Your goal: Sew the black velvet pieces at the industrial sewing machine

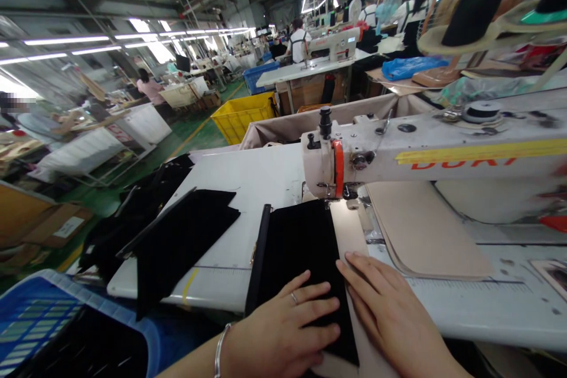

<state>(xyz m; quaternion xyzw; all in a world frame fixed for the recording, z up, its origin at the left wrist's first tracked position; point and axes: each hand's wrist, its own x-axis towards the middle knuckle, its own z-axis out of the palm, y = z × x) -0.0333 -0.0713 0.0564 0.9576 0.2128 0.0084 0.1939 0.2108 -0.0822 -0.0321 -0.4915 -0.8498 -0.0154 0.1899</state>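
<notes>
A black fabric piece with a zipper strip along its left edge lies on the white sewing table, its far end under the head of the white sewing machine. My left hand lies flat on the near part of the fabric, fingers spread, a ring on one finger and a bracelet on the wrist. My right hand rests flat beside it at the fabric's right edge, fingers stretched toward the needle area.
More black fabric pieces are stacked at the table's left edge. A blue crate sits at lower left. A tan pad lies right of the needle. Yellow bins, other machines and workers fill the hall behind.
</notes>
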